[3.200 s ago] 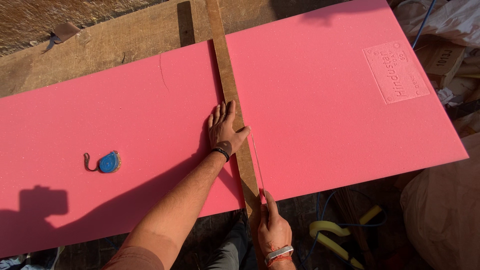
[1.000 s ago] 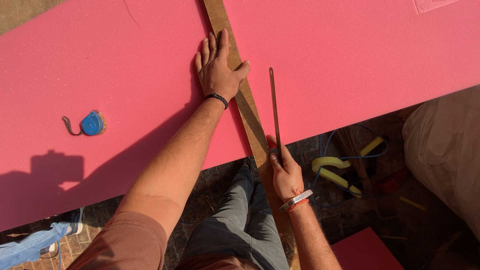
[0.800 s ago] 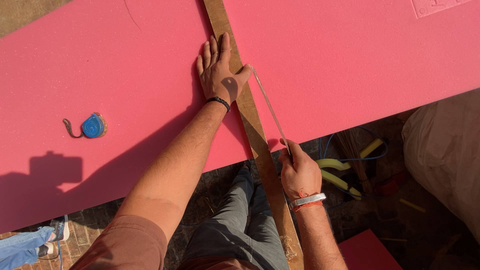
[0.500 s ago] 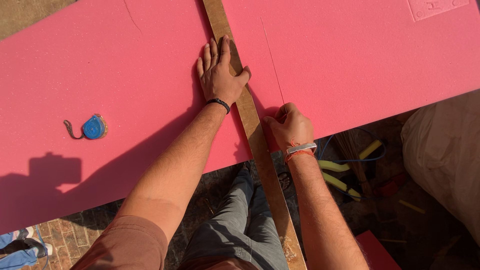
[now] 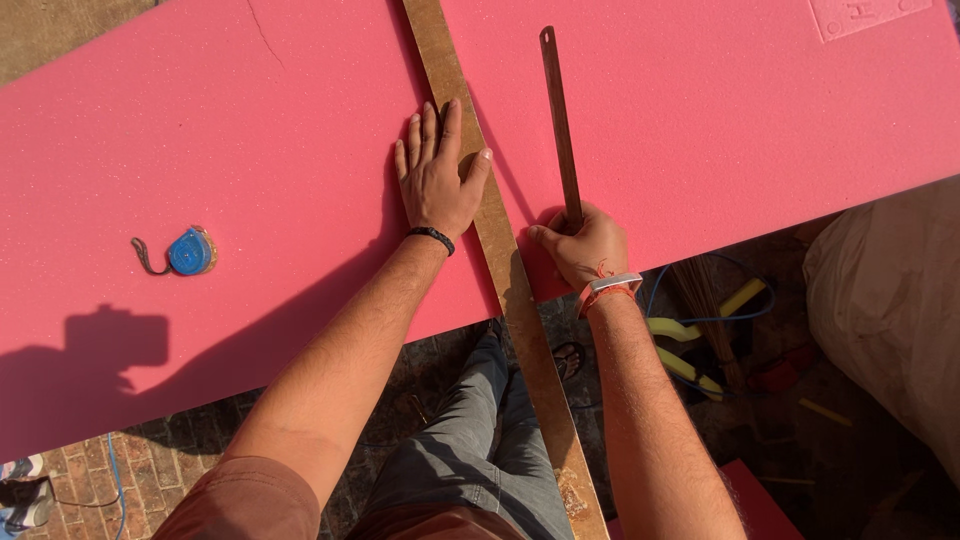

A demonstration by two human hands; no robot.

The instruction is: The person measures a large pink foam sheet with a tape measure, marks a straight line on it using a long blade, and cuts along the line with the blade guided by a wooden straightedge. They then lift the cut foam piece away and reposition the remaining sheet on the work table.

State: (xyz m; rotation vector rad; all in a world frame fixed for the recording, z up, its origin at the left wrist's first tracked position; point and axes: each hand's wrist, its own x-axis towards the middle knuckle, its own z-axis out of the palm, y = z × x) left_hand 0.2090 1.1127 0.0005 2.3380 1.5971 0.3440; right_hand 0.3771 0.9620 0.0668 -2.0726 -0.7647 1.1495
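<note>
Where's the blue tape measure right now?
In the head view the blue tape measure lies on the pink foam board, well out to the left of the left hand that presses the wooden straightedge.

Matt, finely speckled pink foam board (image 5: 250, 150), worn rough wooden straightedge (image 5: 500, 260), dull brown metal blade (image 5: 560, 120), glossy blue plastic tape measure (image 5: 188, 251).

A long wooden batten (image 5: 500, 260) is lying across the foam board (image 5: 250, 200), running from the far edge to past the near edge. The left hand (image 5: 438, 178) is resting flat on the board, overlapping the batten's left side. Right of the batten, the right hand (image 5: 582, 245) is gripping a narrow blade (image 5: 560, 120) pointing away over the board. A tape measure (image 5: 188, 251) is lying on the board, well left of both hands.
</note>
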